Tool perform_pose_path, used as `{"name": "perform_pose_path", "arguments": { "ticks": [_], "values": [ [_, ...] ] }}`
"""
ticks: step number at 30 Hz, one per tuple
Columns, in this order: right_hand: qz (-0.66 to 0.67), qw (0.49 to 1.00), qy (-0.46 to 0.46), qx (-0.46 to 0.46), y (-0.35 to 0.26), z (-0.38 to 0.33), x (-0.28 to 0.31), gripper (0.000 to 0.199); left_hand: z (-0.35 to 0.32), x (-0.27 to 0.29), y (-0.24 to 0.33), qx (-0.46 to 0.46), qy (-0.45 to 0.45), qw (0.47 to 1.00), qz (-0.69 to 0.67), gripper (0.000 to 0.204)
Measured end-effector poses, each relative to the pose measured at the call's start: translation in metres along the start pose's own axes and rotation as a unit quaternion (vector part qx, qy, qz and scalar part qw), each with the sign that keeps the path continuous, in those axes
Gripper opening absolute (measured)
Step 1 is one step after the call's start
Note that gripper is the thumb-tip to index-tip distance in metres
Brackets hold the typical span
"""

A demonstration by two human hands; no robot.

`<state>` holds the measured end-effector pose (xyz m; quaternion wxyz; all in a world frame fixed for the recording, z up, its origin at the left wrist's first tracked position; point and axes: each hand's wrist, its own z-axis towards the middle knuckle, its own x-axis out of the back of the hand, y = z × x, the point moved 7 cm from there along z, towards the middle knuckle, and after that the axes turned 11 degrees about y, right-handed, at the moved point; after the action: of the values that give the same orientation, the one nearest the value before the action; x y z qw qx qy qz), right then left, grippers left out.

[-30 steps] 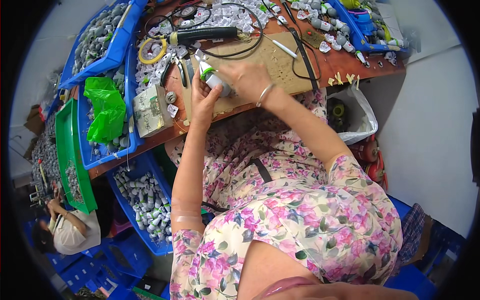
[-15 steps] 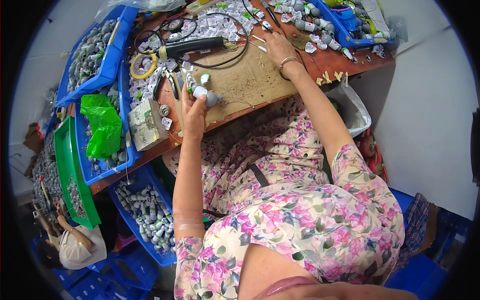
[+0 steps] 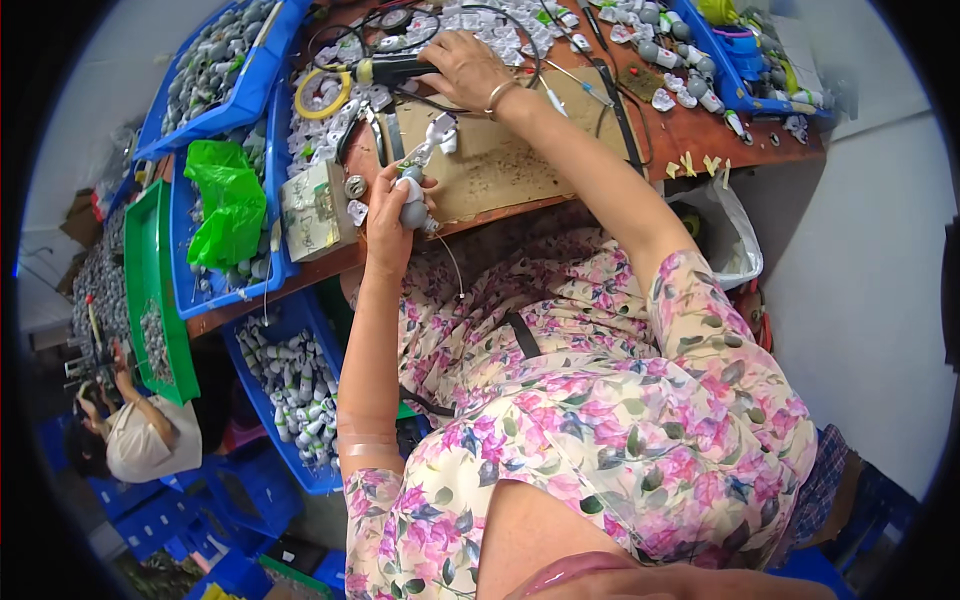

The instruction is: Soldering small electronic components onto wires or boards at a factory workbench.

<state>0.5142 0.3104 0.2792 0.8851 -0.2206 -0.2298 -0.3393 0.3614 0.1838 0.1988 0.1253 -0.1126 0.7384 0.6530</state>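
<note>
My left hand (image 3: 388, 215) is closed around a small grey-and-white assembly with a round grey end (image 3: 413, 214). A thin wire (image 3: 459, 268) hangs from the assembly over the table edge, in front of my lap. Just beyond those fingers is a white plastic shell piece (image 3: 441, 134); whether it touches the assembly I cannot tell. My right hand (image 3: 468, 72) reaches over the board, its fingers closed on the end of a black cylindrical tool (image 3: 398, 68) with a yellowish collar. Beneath both hands lies a worn brown board (image 3: 490, 170).
Pliers (image 3: 374, 135), a yellow tape ring (image 3: 322, 93) and a pale box (image 3: 318, 212) sit at the left. Blue bins (image 3: 277, 180) and a green tray (image 3: 150, 290) hold parts. White shells (image 3: 510, 30) and a black cable (image 3: 535, 75) spread behind. A person (image 3: 150, 440) works lower left.
My right hand has moved left from the pale pen-like tools to the black tool. My left hand has tilted the assembly, and its wire now dangles past the table edge. The view has shifted slightly.
</note>
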Motion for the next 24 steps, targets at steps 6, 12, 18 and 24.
{"name": "perform_pose_path", "arguments": {
  "ticks": [6,12,18,24],
  "values": [
    [0.242,0.941,-0.213,-0.105,-0.030,-0.045,-0.022,0.027,0.001,0.013,0.008,-0.009,0.037,0.999,-0.003,0.036],
    [0.232,0.962,-0.132,0.049,-0.042,-0.058,-0.006,0.015,0.005,0.008,-0.002,0.011,0.023,0.998,0.049,0.033],
    [0.194,0.963,-0.128,0.134,-0.051,-0.054,0.003,0.013,0.004,0.002,0.001,0.022,0.054,0.991,0.122,0.030],
    [0.250,0.944,-0.058,0.207,-0.058,-0.051,0.020,0.014,0.009,-0.002,0.000,0.076,0.061,0.989,0.113,0.024]
  ]
}}
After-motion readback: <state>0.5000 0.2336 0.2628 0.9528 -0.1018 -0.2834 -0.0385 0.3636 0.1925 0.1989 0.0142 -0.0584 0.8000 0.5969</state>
